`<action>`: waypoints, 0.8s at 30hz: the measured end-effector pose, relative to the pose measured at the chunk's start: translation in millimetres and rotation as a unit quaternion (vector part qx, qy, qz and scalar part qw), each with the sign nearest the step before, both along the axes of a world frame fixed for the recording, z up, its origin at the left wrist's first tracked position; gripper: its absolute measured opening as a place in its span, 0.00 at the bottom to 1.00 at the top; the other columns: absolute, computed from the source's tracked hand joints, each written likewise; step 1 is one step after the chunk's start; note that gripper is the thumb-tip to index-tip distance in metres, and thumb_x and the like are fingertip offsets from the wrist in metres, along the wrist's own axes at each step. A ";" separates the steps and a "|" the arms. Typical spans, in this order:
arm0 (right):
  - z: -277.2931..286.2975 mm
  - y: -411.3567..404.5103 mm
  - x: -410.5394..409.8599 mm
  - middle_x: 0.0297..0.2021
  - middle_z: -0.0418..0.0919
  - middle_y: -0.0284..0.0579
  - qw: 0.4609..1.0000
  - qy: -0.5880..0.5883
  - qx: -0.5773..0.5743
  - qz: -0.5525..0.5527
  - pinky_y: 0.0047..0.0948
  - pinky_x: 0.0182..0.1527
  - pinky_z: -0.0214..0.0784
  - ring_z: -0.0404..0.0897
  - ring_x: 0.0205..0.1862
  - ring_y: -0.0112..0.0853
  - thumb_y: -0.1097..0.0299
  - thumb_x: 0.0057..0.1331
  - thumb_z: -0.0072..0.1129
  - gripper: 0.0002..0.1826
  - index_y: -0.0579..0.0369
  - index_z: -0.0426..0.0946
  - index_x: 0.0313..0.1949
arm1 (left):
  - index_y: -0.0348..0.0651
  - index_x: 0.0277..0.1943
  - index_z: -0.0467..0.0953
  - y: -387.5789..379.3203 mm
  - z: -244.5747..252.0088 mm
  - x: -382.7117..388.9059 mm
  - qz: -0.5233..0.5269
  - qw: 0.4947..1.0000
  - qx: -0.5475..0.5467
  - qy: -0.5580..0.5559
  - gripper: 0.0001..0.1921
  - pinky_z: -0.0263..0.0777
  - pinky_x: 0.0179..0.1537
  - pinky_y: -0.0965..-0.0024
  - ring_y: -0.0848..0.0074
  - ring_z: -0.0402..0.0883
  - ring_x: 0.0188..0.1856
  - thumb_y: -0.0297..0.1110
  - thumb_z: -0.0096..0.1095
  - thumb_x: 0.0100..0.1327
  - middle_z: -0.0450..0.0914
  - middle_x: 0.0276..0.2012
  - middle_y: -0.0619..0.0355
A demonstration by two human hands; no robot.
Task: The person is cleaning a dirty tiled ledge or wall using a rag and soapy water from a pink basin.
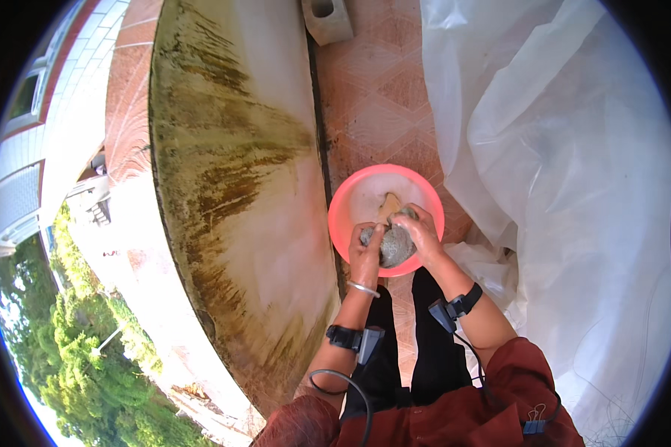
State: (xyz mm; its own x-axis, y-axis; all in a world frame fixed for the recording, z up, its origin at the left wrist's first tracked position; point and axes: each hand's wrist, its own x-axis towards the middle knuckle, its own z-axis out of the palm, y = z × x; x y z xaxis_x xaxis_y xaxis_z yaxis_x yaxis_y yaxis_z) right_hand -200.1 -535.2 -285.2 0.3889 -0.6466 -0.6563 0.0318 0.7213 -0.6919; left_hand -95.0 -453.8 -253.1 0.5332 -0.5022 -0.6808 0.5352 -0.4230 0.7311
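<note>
A round pink plastic basin (341, 195) rests on the tiled floor before me, with whitish, cloudy water inside. Over it, my left hand (365, 251) grips a wet grey item with a textured surface (398, 246); its exact kind cannot be told. My right hand (422, 230) is at the item's upper side, with the fingers bent around a small greenish-grey piece (408, 212) that they partly hide. A tan piece (390, 204) sticks out beyond my fingers, and whether it belongs to the grey item is unclear.
Left of the basin runs a low, stained white wall (279, 223). Translucent plastic sheeting (565, 167) hangs and bunches on the right. A hollow concrete block (329, 25) stands farther along the patterned tile floor (374, 100). Cabled devices (369, 343) are strapped to both forearms.
</note>
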 end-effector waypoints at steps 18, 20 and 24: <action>117.1 18.5 -61.2 0.37 0.71 0.28 0.994 -0.096 0.037 -0.042 0.22 0.43 0.63 0.69 0.40 0.18 0.61 0.69 0.63 0.11 0.52 0.74 0.42 | 0.34 0.53 0.72 21.2 109.0 0.4 0.251 0.943 -0.045 0.215 0.27 0.73 0.59 0.56 0.57 0.78 0.51 0.13 0.45 0.45 0.78 0.49 0.51; 119.3 21.3 -67.2 0.38 0.75 0.33 0.999 -0.013 -0.009 0.047 0.24 0.47 0.67 0.73 0.43 0.20 0.66 0.66 0.66 0.13 0.54 0.75 0.46 | 0.36 0.52 0.71 16.1 135.7 -1.7 0.229 0.958 -0.066 0.159 0.27 0.74 0.57 0.58 0.58 0.78 0.52 0.13 0.44 0.46 0.78 0.50 0.51; 131.3 33.8 -79.0 0.38 0.78 0.43 0.975 0.076 -0.096 0.183 0.31 0.47 0.70 0.77 0.43 0.29 0.73 0.60 0.64 0.19 0.53 0.76 0.51 | 0.38 0.55 0.71 28.4 171.7 3.8 0.132 0.985 -0.107 0.025 0.30 0.75 0.54 0.63 0.63 0.78 0.52 0.11 0.42 0.45 0.78 0.51 0.51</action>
